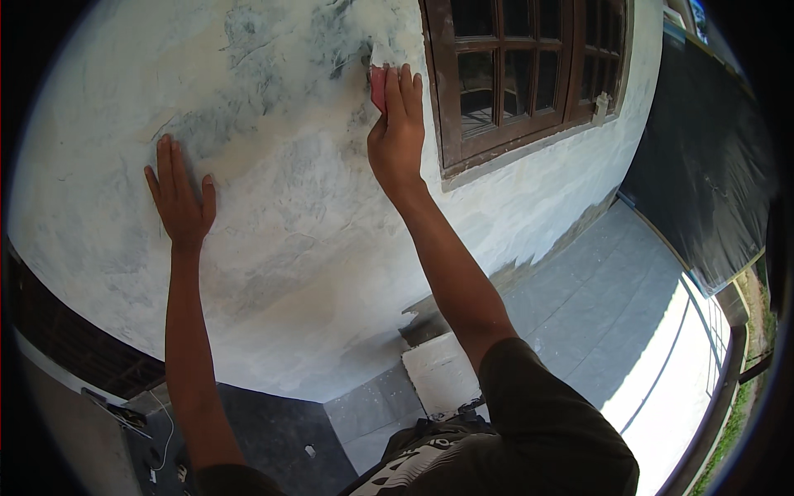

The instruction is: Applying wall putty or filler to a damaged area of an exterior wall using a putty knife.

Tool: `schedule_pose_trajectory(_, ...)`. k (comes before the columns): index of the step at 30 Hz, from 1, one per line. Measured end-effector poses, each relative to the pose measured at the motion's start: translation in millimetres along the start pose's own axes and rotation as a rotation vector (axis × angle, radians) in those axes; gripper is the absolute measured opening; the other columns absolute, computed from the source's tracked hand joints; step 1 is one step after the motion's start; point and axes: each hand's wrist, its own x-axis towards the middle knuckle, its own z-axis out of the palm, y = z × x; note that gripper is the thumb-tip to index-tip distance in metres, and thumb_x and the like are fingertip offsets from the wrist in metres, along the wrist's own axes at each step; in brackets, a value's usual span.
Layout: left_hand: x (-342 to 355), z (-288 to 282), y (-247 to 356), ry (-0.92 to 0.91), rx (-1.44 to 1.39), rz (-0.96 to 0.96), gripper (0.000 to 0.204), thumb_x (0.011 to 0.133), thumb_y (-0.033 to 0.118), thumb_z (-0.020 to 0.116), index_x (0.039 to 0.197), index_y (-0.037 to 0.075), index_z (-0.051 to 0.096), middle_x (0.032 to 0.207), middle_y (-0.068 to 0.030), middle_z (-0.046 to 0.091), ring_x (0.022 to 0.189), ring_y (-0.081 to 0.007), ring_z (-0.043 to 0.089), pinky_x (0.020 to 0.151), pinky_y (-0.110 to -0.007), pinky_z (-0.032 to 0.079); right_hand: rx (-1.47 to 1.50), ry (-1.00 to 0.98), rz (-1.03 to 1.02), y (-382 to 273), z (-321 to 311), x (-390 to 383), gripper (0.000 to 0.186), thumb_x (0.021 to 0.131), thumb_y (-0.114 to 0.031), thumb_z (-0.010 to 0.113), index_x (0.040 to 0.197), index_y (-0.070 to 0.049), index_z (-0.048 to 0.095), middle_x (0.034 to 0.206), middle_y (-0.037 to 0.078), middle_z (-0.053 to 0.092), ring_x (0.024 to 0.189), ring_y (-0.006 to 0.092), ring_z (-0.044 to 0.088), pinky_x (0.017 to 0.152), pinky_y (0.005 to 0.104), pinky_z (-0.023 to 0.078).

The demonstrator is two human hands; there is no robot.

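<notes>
In front of me rises a wall [273,207] coated in patchy white and grey plaster, with darker grey-green areas near the top. My left hand [182,194] rests flat against it with the fingers stretched upward; nothing is in it. Higher up and to the right, beside the window frame, my right hand [399,132] grips a red putty knife [379,87] held against the wall. Pale material shows at the knife's upper end, and the fingers hide part of the tool.
A brown wooden window [513,83] with several panes is set in the wall at the right. Below stands a white-smeared block or container [441,376] on grey floor tiles [562,289]. Black sheeting [703,157] hangs at the far right. A white cable [169,426] lies at lower left.
</notes>
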Motion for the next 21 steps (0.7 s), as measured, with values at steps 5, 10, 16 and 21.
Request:
schedule_pose_trajectory(5, -4, 2, -4, 0.019, -0.013, -0.007, 0.066, 0.096, 0.032, 0.05, 0.152, 0.001, 0.033, 0.159, -0.016, 0.034, 0.148, -0.0308, 0.031, 0.12, -0.054, 0.016, 0.012, -0.282, -0.245, 36, 29, -51, 0.072, 0.079, 0.019, 0.053, 0.147, 0.0, 0.04, 0.158, 0.022, 0.029, 0.147, 0.0424, 0.027, 0.118, 0.0558, 0.025)
schedule_pose_trajectory(10, -4, 0, -6, 0.023, -0.01, -0.008, 0.066, 0.097, 0.032, 0.05, 0.153, 0.002, 0.033, 0.159, -0.015, 0.034, 0.148, -0.0304, 0.032, 0.12, -0.054, 0.016, 0.252, -0.736, -0.144, 14, -38, -193, 0.066, 0.079, 0.019, 0.052, 0.142, 0.002, 0.045, 0.153, 0.02, 0.039, 0.145, 0.0424, 0.03, 0.118, 0.0524, 0.03)
schedule_pose_trajectory(16, -3, 0, -4, 0.02, -0.02, -0.018, 0.065, 0.097, 0.032, 0.05, 0.153, 0.003, 0.033, 0.159, -0.0143, 0.035, 0.147, -0.0301, 0.033, 0.119, -0.055, 0.018, 0.413, -0.652, 0.455, 3, -83, -206, 0.042, 0.094, 0.008, 0.05, 0.134, 0.0, 0.055, 0.124, 0.019, 0.063, 0.103, 0.0253, 0.064, 0.091, 0.0331, 0.05)
schedule_pose_trajectory(21, -6, 0, -6, 0.023, -0.004, -0.003, 0.065, 0.096, 0.032, 0.05, 0.152, 0.003, 0.034, 0.159, -0.014, 0.035, 0.147, -0.0299, 0.033, 0.119, -0.054, 0.018, 0.35, -0.522, 0.188, 24, -80, -110, 0.042, 0.089, 0.013, 0.055, 0.128, -0.002, 0.061, 0.12, 0.015, 0.061, 0.101, 0.0243, 0.062, 0.087, 0.0317, 0.051)
